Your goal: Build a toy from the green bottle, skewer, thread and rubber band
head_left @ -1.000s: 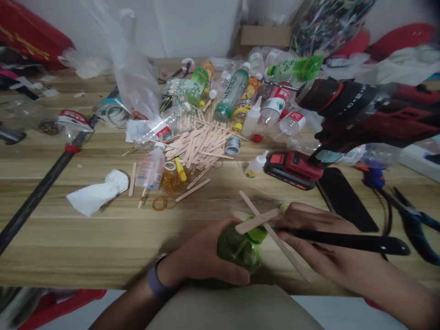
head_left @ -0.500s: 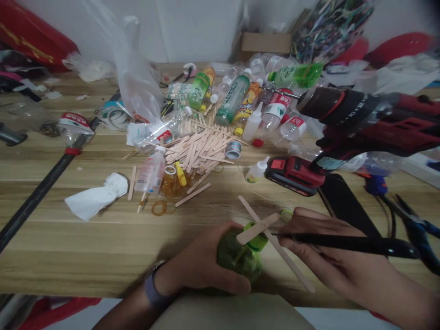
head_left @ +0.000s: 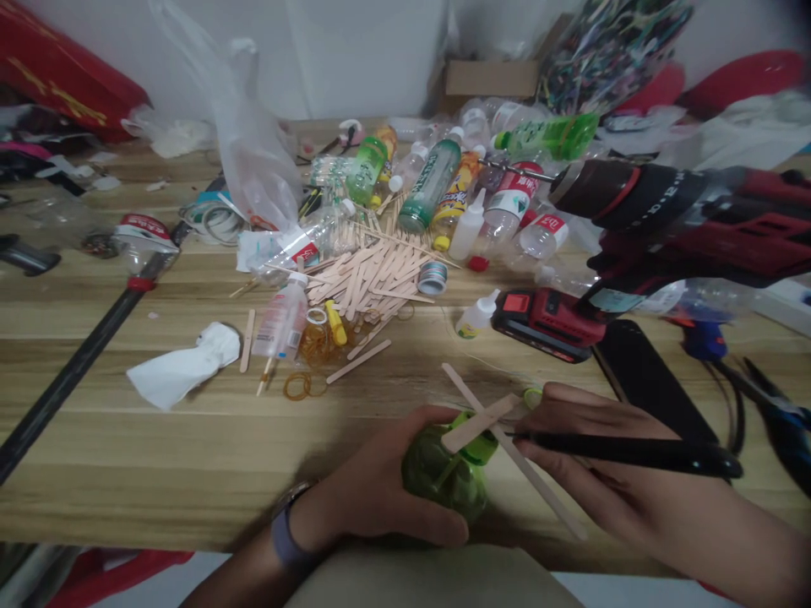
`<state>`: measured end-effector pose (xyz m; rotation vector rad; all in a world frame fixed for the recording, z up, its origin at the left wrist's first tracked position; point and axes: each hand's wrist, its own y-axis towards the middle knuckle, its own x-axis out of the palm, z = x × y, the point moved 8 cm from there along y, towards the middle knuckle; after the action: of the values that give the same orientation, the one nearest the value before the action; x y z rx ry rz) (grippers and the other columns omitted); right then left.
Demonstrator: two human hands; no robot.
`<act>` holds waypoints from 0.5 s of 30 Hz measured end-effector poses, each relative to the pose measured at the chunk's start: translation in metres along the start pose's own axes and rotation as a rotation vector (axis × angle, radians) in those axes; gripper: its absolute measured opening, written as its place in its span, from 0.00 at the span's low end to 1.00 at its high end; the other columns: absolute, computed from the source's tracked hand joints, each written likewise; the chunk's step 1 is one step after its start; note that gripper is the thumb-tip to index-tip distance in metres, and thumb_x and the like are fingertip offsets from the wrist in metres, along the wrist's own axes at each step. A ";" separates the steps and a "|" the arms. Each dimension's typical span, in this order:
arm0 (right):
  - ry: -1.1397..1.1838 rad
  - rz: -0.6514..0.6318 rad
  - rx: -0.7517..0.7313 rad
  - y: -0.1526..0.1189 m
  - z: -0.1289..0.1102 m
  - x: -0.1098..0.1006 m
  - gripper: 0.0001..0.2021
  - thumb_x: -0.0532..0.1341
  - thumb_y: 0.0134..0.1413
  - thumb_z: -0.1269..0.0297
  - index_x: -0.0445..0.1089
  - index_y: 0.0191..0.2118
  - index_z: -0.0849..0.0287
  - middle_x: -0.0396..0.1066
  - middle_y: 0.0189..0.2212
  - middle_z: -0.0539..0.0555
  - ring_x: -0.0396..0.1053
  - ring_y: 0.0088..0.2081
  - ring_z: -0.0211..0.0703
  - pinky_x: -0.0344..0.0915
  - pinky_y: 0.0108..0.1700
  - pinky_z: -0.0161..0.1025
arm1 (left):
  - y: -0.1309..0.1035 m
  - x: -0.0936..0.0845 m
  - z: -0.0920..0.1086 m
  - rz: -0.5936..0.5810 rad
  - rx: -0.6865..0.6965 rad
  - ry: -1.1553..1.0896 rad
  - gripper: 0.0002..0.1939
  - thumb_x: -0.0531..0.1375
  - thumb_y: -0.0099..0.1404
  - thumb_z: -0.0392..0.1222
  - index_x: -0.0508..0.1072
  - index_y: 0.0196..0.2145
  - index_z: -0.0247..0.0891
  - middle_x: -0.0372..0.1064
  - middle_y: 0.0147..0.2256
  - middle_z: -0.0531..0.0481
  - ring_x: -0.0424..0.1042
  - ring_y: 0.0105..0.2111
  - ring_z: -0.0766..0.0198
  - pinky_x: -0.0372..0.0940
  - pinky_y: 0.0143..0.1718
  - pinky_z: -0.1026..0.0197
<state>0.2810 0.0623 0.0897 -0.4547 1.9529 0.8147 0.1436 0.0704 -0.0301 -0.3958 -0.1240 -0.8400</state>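
Note:
My left hand (head_left: 386,485) is wrapped round a green plastic bottle (head_left: 443,477) at the table's front edge. Two flat wooden sticks lie crossed at the bottle's green neck: a short one (head_left: 480,423) on top and a long one (head_left: 548,492) beneath, slanting down to the right. On the right, my right hand (head_left: 589,447) is closed on a thin black-handled tool (head_left: 639,454). The tool's tip is close to the crossed sticks and too small to make out. A yellow-green ring (head_left: 533,397) shows beside my right fingertips.
A pile of wooden sticks (head_left: 373,274) lies mid-table before several bottles. At the right are a red and black drill (head_left: 677,224), a black phone (head_left: 652,380) and pliers (head_left: 776,422). Rubber bands (head_left: 297,386), a crumpled tissue (head_left: 183,363) and a black rod (head_left: 69,371) are at the left.
The whole view has shifted slightly. The black-handled tool's rear end has moved a little left and down in my right hand. Both hands keep their holds.

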 end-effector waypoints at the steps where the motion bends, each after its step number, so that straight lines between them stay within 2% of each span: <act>1: -0.016 -0.007 -0.008 -0.001 0.000 0.000 0.14 0.50 0.65 0.76 0.67 0.39 0.49 0.75 0.24 0.51 0.74 0.25 0.48 0.71 0.30 0.46 | 0.000 0.000 -0.001 -0.004 -0.002 -0.016 0.43 0.75 0.47 0.49 0.67 0.58 0.44 0.71 0.46 0.49 0.68 0.44 0.54 0.63 0.45 0.55; 6: -0.029 -0.051 -0.019 -0.001 -0.002 0.002 0.17 0.48 0.65 0.76 0.70 0.34 0.52 0.76 0.24 0.54 0.75 0.25 0.48 0.74 0.32 0.44 | -0.002 0.001 -0.008 0.003 -0.087 -0.015 0.44 0.76 0.46 0.49 0.65 0.58 0.45 0.70 0.43 0.51 0.67 0.42 0.56 0.62 0.44 0.55; 11: -0.043 -0.087 0.000 -0.001 -0.002 0.004 0.17 0.49 0.66 0.75 0.73 0.39 0.52 0.82 0.33 0.54 0.81 0.34 0.47 0.78 0.42 0.40 | -0.004 0.002 -0.009 0.009 -0.114 0.070 0.45 0.75 0.45 0.55 0.65 0.58 0.45 0.69 0.43 0.51 0.66 0.43 0.54 0.61 0.44 0.54; 15: -0.027 -0.104 0.023 -0.005 0.000 0.006 0.17 0.49 0.66 0.74 0.75 0.40 0.52 0.81 0.32 0.53 0.80 0.32 0.46 0.78 0.35 0.40 | -0.005 0.004 -0.009 0.005 -0.128 0.130 0.44 0.74 0.46 0.57 0.65 0.57 0.45 0.69 0.44 0.51 0.65 0.43 0.53 0.62 0.44 0.54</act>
<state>0.2813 0.0588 0.0824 -0.5246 1.8952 0.7277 0.1421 0.0619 -0.0358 -0.4594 0.0518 -0.8686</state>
